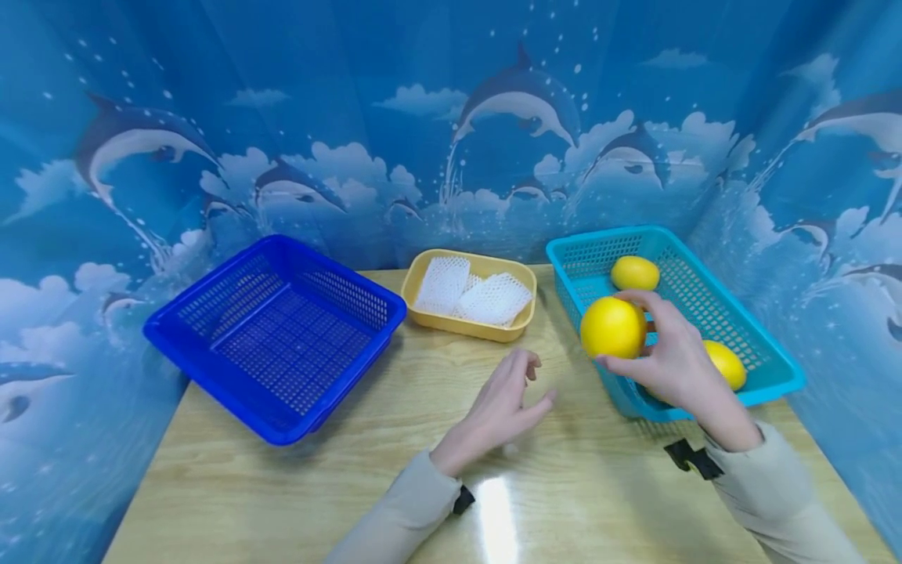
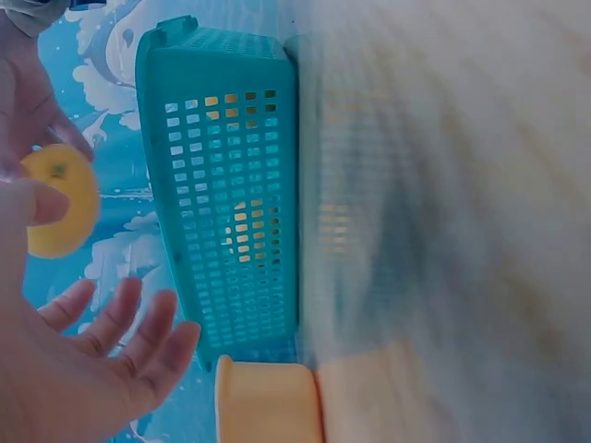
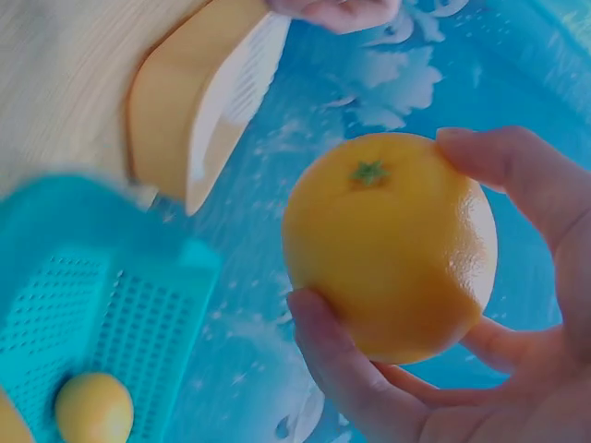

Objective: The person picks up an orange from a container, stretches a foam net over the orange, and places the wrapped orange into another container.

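in the right hand (image 1: 672,352), yellow fruit (image 1: 611,329)

A pale wooden table (image 1: 564,501) with visible grain; I notice its surface is glossy enough to throw back a bright streak of light towards the near side. Three containers stand on it: at the far left, a deep blue plastic basket (image 1: 296,352) with latticed sides; near the middle of the back edge, a small yellow tray (image 1: 461,325); at the right, a turquoise basket (image 1: 726,313), also latticed, set at an angle.
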Tool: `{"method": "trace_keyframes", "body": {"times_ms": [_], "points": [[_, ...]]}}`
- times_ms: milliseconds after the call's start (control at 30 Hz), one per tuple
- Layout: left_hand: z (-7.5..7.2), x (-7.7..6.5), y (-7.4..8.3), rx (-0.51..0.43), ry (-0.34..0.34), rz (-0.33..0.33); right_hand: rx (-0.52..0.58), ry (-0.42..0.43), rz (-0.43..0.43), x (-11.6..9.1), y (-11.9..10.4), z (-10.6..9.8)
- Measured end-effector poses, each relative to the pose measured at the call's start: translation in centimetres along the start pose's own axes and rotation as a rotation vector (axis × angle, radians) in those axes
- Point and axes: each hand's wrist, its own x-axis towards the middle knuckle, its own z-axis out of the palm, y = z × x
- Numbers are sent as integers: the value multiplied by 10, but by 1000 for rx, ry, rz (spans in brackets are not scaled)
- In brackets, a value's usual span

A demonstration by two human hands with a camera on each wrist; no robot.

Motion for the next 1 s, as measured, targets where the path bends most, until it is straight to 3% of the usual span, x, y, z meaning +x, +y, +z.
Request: {"method": "trace_keyframes", "body": {"times_ms": [167, 500, 1000], "points": [[-3, -12, -4, -77, -9, -19, 31, 10, -52, -5, -19, 8], [-4, -30, -8, -151, 55, 50, 82, 47, -130, -15, -43, 28], [-7, -57, -28, -340, 72, -17, 267, 9, -156, -36, -59, 60]]}}
